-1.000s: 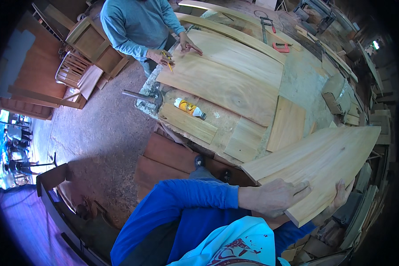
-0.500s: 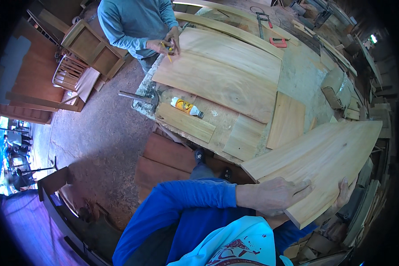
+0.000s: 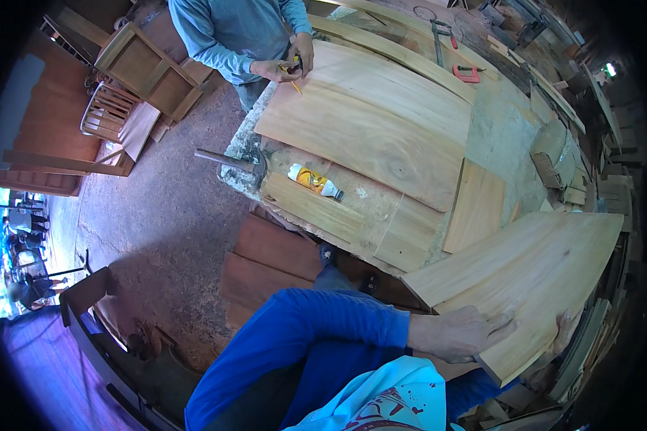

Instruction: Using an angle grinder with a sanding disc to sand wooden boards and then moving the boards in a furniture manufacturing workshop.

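Observation:
A pale wooden board [image 3: 532, 266] is tilted in front of me at the right, its far left corner close to the workbench edge. My left hand [image 3: 461, 333] reaches across my body and lies over the board's near left edge. Its fingers press on the upper face; what is under the edge is hidden. On the opposite edge, my right hand [image 3: 564, 334] is closed on the board, with fingertips showing and the palm hidden beneath. Both hands are close to the board's near end.
Wide wooden panels [image 3: 366, 115], a glue bottle [image 3: 315, 181] and a red clamp [image 3: 466, 74] lie on the workbench [image 3: 499, 115]. A co-worker's hands [image 3: 291, 68] hold a yellow item at the far left. A metal bar [image 3: 223, 159] juts past the bench. Wooden chairs [image 3: 111, 111] stand leftward.
The view has shifted slightly, so bench and board appear lower and farther right. My hands remain at the board's near end. The co-worker's hands have moved slightly.

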Available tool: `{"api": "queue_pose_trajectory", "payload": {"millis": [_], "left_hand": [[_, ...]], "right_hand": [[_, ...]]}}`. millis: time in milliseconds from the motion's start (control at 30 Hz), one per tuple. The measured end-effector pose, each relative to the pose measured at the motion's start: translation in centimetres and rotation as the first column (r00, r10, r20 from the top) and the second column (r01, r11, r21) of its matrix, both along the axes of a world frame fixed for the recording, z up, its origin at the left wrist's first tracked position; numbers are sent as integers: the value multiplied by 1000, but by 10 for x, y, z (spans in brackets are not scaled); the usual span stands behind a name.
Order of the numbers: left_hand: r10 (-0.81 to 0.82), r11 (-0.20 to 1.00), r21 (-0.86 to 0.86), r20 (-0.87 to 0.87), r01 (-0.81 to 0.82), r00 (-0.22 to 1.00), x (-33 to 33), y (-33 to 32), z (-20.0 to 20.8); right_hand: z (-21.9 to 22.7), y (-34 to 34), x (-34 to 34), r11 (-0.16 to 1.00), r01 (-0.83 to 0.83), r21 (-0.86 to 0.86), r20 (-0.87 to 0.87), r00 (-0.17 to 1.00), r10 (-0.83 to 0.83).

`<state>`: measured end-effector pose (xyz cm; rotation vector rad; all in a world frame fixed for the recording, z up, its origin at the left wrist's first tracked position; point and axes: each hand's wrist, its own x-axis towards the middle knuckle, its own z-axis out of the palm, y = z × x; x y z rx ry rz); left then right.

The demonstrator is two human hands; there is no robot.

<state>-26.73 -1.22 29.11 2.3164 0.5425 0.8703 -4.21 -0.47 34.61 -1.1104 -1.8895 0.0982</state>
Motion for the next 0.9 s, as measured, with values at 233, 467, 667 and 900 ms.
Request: {"api": "queue_pose_trajectory", "payload": {"millis": [233, 467, 667, 900], "left_hand": [[73, 997, -8, 12, -73, 997, 18, 0, -19], [-103, 973, -209, -3, 100, 995, 9, 7, -6], [-11, 994, -113, 12, 13, 1000, 14, 6, -15], [-14, 994, -107, 67, 21, 998, 11, 10, -19]], "right_hand": [[9, 9, 16, 966, 51, -253, 50, 998, -40], [-16, -13, 31, 979, 206, 8, 181, 962, -204], [-16, -7, 35, 979, 196, -55, 92, 977, -191], [2, 1, -9, 929, 304, -209, -126, 934, -334]]}}
